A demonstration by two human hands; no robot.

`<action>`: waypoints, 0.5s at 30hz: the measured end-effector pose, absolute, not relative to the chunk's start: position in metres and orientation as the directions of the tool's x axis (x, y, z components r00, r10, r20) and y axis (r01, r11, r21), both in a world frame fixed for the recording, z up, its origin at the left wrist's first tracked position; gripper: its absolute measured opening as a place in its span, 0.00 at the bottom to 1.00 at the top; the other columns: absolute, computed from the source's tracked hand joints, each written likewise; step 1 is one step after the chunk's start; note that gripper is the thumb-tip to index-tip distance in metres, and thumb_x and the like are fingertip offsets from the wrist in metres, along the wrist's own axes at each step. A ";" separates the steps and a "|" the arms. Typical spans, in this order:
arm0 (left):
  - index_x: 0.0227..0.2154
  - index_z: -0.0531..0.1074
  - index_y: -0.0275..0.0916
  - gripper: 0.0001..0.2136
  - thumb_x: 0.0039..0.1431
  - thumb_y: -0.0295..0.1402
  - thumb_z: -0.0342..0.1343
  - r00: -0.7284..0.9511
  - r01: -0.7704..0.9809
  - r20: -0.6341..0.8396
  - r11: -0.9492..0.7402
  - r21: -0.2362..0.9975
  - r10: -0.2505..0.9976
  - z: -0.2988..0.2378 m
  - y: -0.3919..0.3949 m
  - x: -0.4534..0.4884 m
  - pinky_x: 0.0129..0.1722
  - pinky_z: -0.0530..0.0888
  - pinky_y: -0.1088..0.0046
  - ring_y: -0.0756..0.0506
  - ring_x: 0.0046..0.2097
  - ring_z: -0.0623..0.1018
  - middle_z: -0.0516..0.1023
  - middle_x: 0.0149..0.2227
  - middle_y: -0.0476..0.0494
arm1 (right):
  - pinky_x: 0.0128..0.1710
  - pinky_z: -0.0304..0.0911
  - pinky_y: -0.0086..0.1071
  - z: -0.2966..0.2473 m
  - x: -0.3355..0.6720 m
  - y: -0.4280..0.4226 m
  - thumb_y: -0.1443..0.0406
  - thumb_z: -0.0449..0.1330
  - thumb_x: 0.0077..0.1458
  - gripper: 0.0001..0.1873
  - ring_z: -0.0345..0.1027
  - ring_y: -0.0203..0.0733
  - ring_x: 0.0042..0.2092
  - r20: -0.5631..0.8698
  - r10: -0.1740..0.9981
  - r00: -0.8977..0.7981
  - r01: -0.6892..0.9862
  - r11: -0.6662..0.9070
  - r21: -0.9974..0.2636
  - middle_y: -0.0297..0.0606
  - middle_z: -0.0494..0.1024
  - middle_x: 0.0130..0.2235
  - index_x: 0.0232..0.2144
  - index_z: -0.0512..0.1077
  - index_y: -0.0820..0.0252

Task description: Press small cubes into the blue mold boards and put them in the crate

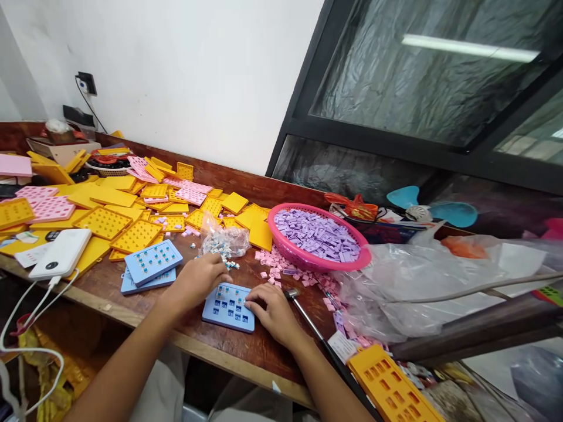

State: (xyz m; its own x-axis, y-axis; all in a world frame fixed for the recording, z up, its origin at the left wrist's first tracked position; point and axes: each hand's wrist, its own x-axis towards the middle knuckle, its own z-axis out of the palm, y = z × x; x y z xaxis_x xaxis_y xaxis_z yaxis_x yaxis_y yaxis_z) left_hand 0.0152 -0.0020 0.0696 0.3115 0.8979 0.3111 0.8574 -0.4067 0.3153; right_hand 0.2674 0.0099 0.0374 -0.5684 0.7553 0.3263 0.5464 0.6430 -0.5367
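- Two hands at work on the table (pixel 264 354), and between them lies the blue plate (pixel 226 321), flat by the near edge!
- Left hand (pixel 203 276) at the plate's far-left side, fingers curled; can't tell whether that grip has anything.
- Right hand (pixel 276 309) at the right edge, fingertips bent against it; its grip is too small to read.
- Far rows carry small blue-and-white pieces (pixel 237 292); near rows show dark sockets.
- Just beyond, a clear bag (pixel 237 241); right, a hammer (pixel 310 319); far right, a pink basket (pixel 274 225).
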 end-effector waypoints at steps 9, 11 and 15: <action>0.36 0.76 0.41 0.09 0.68 0.38 0.56 0.255 0.898 0.317 -0.346 0.274 0.913 0.019 -0.052 0.035 0.42 0.69 0.67 0.43 0.43 0.75 0.77 0.39 0.44 | 0.47 0.58 0.41 0.035 0.267 0.007 0.64 0.63 0.62 0.05 0.72 0.46 0.43 0.333 0.767 -0.549 0.622 0.641 -0.451 0.37 0.80 0.39 0.33 0.78 0.54; 0.35 0.76 0.41 0.09 0.68 0.38 0.56 0.248 0.904 0.312 -0.335 0.267 0.917 0.021 -0.049 0.034 0.42 0.69 0.68 0.44 0.43 0.75 0.77 0.39 0.44 | 0.47 0.59 0.42 0.037 0.265 0.005 0.65 0.61 0.64 0.06 0.71 0.46 0.43 0.341 0.750 -0.567 0.642 0.662 -0.387 0.38 0.80 0.39 0.34 0.78 0.54; 0.34 0.76 0.41 0.09 0.67 0.38 0.57 0.235 0.903 0.271 -0.313 0.296 0.934 0.026 -0.044 0.030 0.41 0.69 0.70 0.45 0.45 0.75 0.77 0.40 0.45 | 0.53 0.56 0.47 0.039 0.263 -0.009 0.65 0.58 0.67 0.08 0.71 0.49 0.47 0.355 0.654 -0.668 0.634 0.750 -0.187 0.40 0.81 0.41 0.41 0.78 0.54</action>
State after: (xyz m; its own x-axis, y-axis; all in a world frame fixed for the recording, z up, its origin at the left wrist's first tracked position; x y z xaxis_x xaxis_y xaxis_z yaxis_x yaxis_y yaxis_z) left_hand 0.0297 -0.0442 0.0256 0.2345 0.9336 0.2711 0.9026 -0.3127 0.2960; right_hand 0.2627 -0.0089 0.0385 -0.6682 0.6539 0.3548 0.6344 0.7499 -0.1873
